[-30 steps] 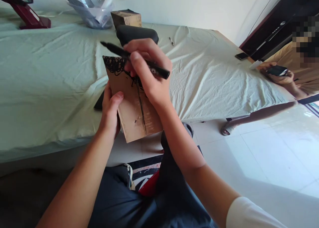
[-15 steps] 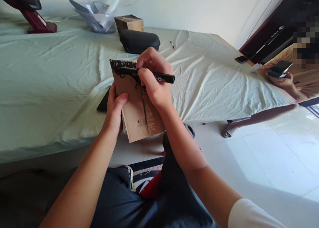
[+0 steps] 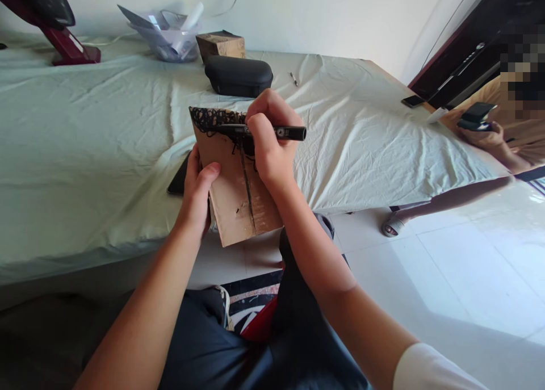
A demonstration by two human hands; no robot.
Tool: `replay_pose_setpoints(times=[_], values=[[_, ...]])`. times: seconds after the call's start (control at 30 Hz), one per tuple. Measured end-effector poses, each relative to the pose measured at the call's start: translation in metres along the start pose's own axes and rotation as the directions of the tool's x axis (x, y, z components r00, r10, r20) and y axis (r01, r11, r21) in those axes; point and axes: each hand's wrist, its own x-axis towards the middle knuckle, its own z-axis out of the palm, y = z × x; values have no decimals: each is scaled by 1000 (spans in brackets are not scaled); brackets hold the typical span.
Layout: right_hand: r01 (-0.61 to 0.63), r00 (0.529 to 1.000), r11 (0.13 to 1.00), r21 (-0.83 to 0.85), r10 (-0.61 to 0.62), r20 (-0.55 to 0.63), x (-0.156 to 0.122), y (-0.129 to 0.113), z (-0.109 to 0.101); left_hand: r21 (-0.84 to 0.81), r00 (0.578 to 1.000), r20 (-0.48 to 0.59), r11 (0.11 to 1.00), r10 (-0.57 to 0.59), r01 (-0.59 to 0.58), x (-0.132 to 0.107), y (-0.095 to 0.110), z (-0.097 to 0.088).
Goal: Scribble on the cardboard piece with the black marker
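Observation:
A brown cardboard box (image 3: 230, 191) is tilted at the table's front edge, with dense black scribbles along its far end and a dark line down its top face. My left hand (image 3: 201, 183) grips its left side, thumb lying on the top face. Between the fingers and thumb of my right hand (image 3: 275, 134) is a black marker pen (image 3: 293, 133), lying almost level across the box. Its tip end is over the scribbled part; whether it touches the cardboard is hard to make out. Partly behind my left hand lies a flat black object (image 3: 177, 177), perhaps a phone.
A pale green cloth (image 3: 106, 140) covers the table. Toward the back are a black case (image 3: 238, 76), a smaller cardboard box (image 3: 221, 45), a clear plastic basket (image 3: 168, 41), a pen (image 3: 294, 79) and a dark red stand (image 3: 70, 46). At right a person (image 3: 494, 131) holds a dark object.
My right hand and the marker have moved slightly right along the scribbled end. My left hand keeps its grip on the box. The whole view has shifted a little.

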Motion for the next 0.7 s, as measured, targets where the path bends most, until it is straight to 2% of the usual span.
replay_pose_setpoints(times=[0.1,0.17,0.23,0.47,0.6,0.7], values=[[96,988,994,42,-90,-127,-2,-1,1,2,1000,-2,1000,-1,1,1,0,0],[194,969,976,97,-176,-171,-2,-2,0,5,1000,-13,1000,-11,11,1,0,0],[227,961,966,124,-201,-188,-2,-2,-2,9,1000,-15,1000,-15,15,1,0,1],[64,994,998,-10,-64,-91,-2,-5,-2,27,1000,0,1000,-5,5,0,2,1],[38,983,998,-59,-48,-180,-4,-5,-3,62,1000,-13,998,-12,13,1,1,-1],[61,992,996,-70,-68,-103,-4,-4,-4,54,1000,-5,998,-14,14,1,0,-2]])
